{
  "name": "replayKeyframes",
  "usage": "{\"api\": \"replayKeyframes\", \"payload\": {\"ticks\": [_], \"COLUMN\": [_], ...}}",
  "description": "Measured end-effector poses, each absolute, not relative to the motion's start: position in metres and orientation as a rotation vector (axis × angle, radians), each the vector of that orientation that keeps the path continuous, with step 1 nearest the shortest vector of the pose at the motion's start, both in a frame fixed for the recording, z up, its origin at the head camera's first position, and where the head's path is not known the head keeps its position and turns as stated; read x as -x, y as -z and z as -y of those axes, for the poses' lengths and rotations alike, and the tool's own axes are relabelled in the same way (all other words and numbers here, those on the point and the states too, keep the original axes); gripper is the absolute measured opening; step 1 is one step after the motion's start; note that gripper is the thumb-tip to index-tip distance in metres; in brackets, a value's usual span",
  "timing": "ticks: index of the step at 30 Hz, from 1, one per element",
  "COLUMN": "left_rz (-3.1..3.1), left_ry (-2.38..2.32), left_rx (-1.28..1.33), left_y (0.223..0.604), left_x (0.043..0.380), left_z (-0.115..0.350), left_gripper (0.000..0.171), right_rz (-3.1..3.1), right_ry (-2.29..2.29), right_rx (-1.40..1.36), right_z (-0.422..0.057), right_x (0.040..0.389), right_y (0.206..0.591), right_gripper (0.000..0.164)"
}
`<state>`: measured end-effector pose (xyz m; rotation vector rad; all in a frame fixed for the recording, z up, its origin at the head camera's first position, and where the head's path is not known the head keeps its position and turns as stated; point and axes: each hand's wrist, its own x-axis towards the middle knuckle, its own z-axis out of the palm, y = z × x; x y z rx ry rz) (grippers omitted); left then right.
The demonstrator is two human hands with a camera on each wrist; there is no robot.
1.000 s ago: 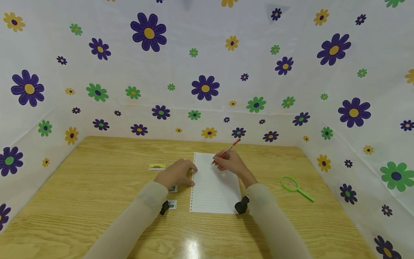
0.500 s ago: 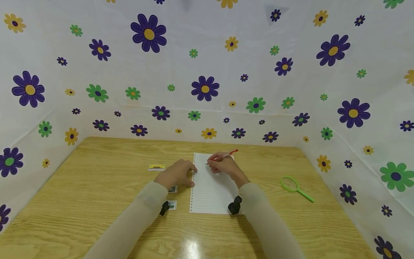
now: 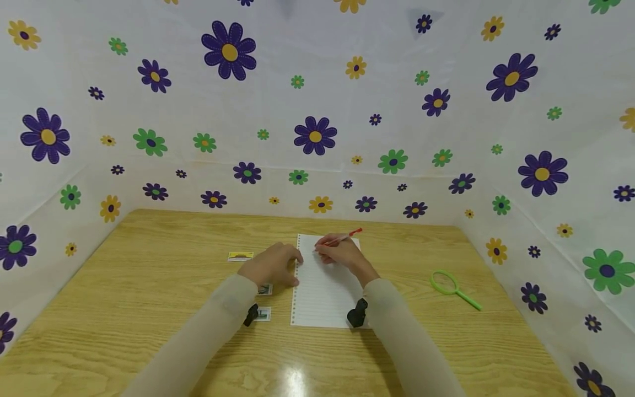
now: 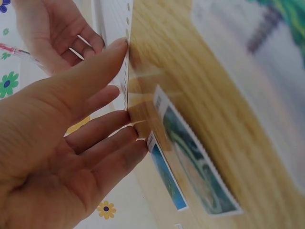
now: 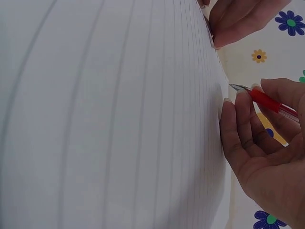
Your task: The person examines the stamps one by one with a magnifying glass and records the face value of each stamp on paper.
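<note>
A sheet of lined, punched paper (image 3: 324, 298) lies on the wooden table. My right hand (image 3: 342, 255) pinches a red pen (image 5: 267, 101) between thumb and fingers, its tip close over the upper left part of the page. The edge of that hand rests on the sheet. At the punched left margin, my left hand (image 3: 270, 266) touches the paper with thumb and fingertips, its fingers loosely extended. Two postage stamps, a green-toned one (image 4: 195, 162) and a blue one (image 4: 167, 176), lie just beside the left fingers. Only faint lines show on the page.
Left of the paper are a yellow stamp (image 3: 240, 256) and another small stamp (image 3: 264, 314) near the left wrist. A green magnifying glass (image 3: 468, 300) lies to the right. Flower-patterned white sheeting (image 3: 278, 110) rises around the table's back and sides.
My right hand has moved left across the paper's upper part with the pen, which now leans lower. During the last half second it shifts only slightly further left. My left hand stays in place.
</note>
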<state>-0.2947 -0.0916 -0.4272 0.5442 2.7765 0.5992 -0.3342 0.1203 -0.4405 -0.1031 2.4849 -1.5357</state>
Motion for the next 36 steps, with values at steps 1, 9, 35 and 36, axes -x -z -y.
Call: {"api": "replayKeyframes", "payload": {"ticks": [1,9,35,36], "left_rz": [-2.771,-2.753,-2.754,-2.753], "left_ry": [-0.59,-0.526,-0.584,-0.583], "left_rx": [-0.543,-0.591,-0.609,-0.61], "left_y": [0.4266,0.4227,0.4229,0.4233], "left_x": [0.2951,0.2987,0.296,0.2962], "left_z": [0.0914,0.0905,0.0922,0.0923], "left_gripper": [0.051,0.05,0.045,0.045], "right_rz": [-2.486,-2.476,-2.527,-2.526], "right_ry": [1.534,1.538,1.517,1.522], "right_rx": [0.097,0.091,0.036,0.021], "right_z": [-0.1203,-0.1207,-0.1147,-0.1141], "right_x": [0.3348,0.3385,0.3431,0.343], "right_y": [0.4408,0.443,0.4445,0.4442], "right_gripper": [0.021,0.021,0.022,0.022]}}
